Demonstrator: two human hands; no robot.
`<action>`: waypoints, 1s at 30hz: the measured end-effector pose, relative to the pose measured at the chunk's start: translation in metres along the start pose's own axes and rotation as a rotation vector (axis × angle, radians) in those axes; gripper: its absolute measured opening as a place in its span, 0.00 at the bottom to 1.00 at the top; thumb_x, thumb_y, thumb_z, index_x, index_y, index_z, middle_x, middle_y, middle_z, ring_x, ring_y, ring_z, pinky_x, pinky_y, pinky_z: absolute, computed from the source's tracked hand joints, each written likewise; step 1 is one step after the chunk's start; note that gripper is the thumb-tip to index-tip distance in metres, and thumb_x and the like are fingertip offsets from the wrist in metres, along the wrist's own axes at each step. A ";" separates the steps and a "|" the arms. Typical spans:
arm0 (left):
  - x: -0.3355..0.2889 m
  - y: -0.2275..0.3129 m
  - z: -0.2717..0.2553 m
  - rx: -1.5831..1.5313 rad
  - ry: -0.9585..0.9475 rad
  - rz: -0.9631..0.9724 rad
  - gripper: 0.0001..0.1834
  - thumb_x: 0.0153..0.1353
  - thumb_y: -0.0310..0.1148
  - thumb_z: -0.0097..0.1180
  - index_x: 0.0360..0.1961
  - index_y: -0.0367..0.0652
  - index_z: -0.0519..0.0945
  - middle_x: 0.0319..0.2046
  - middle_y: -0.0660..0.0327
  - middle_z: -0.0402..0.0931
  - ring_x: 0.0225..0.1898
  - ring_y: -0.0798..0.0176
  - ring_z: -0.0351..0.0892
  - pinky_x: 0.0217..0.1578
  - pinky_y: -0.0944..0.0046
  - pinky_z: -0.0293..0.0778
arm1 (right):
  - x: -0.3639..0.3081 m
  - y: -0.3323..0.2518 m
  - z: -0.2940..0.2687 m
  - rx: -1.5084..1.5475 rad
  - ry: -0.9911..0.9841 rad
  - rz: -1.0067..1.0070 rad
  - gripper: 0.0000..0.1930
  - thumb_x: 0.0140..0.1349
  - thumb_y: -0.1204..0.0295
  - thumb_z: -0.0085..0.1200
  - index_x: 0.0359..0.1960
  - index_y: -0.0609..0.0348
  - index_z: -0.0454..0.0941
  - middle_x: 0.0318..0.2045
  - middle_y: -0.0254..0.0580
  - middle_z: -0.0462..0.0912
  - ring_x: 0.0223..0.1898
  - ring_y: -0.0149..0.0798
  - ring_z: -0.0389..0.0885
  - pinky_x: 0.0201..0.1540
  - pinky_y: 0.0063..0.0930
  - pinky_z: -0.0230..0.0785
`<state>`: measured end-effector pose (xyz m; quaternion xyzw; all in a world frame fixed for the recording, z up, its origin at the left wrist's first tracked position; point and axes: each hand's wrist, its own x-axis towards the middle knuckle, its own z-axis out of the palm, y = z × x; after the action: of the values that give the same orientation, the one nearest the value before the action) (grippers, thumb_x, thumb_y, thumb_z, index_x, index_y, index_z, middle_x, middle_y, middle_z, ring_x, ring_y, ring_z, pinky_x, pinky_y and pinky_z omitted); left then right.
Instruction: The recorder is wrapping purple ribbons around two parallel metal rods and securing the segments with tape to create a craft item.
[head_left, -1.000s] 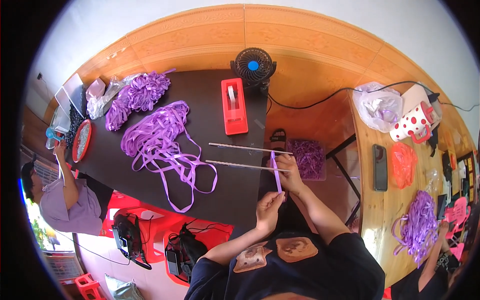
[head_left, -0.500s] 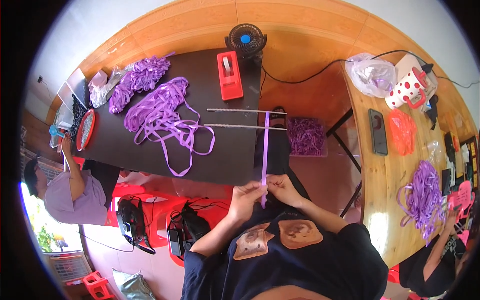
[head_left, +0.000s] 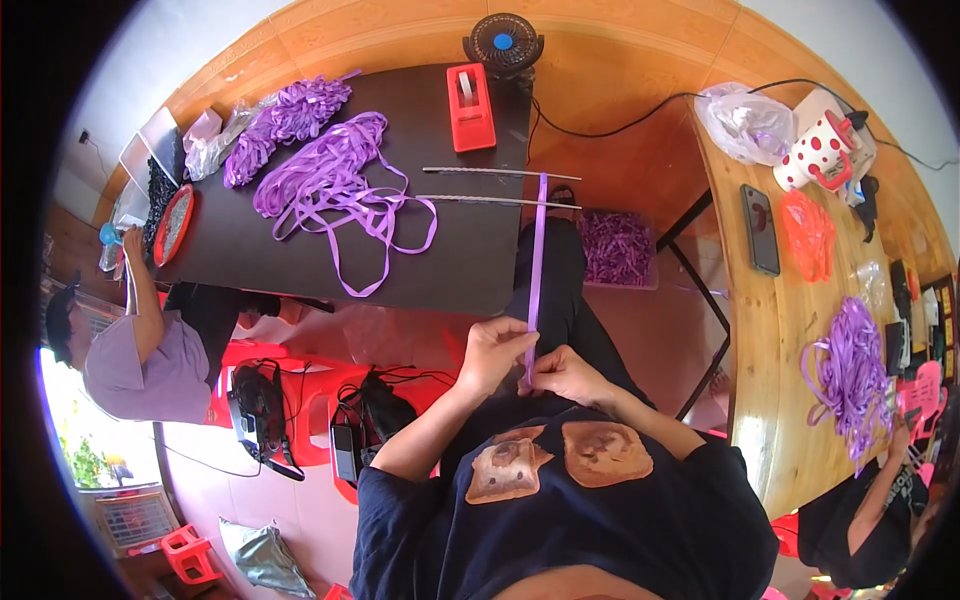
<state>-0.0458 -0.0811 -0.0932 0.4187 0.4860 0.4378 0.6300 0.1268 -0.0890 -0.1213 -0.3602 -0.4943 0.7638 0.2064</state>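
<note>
A purple ribbon (head_left: pixel 538 260) runs taut from two thin twisted metal rods (head_left: pixel 480 200) down to my hands. The rods jut past the dark table's right edge, side by side, with the ribbon across them near their free ends. My left hand (head_left: pixel 496 352) is closed, pinching the ribbon between thumb and fingers. Just below and to the right, my right hand (head_left: pixel 570 376) pinches the ribbon's lower end close to my body. Its fingertips partly hide that end.
On the dark table (head_left: pixel 450 262) lie purple ribbon heaps (head_left: pixel 325 170) and a red tape dispenser (head_left: pixel 471 108); a fan (head_left: pixel 503 43) stands behind. A bin of purple pieces (head_left: pixel 618 248) is below. The wooden table (head_left: pixel 765 330) holds a phone (head_left: pixel 760 230) and spotted cup (head_left: pixel 815 152). People sit at both sides.
The view has tilted, so the tables sit higher in the picture. My right hand has dropped below my left, toward my body, along the ribbon; before, they were side by side.
</note>
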 end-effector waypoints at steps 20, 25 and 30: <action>-0.019 -0.015 -0.013 0.336 -0.103 0.020 0.14 0.50 0.29 0.66 0.37 0.33 0.79 0.25 0.58 0.80 0.26 0.73 0.78 0.27 0.71 0.73 | -0.001 -0.015 -0.001 0.082 -0.003 0.133 0.10 0.53 0.67 0.63 0.27 0.63 0.85 0.23 0.38 0.84 0.24 0.25 0.77 0.28 0.17 0.67; 0.010 -0.010 -0.007 0.260 -0.039 0.082 0.09 0.53 0.27 0.64 0.34 0.34 0.80 0.26 0.65 0.78 0.26 0.76 0.74 0.28 0.72 0.71 | -0.002 -0.017 0.000 -0.031 -0.007 0.116 0.11 0.52 0.66 0.65 0.26 0.64 0.84 0.21 0.36 0.83 0.24 0.25 0.76 0.29 0.18 0.67; 0.034 -0.012 0.016 -0.243 0.111 -0.099 0.11 0.55 0.30 0.63 0.39 0.38 0.81 0.28 0.66 0.78 0.28 0.75 0.75 0.26 0.76 0.66 | 0.000 -0.007 -0.007 -0.193 -0.048 0.019 0.11 0.53 0.67 0.65 0.29 0.63 0.85 0.21 0.32 0.82 0.23 0.23 0.74 0.26 0.18 0.64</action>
<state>-0.0237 -0.0533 -0.1104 0.2899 0.4834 0.4844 0.6690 0.1311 -0.0816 -0.1163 -0.3646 -0.5668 0.7231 0.1515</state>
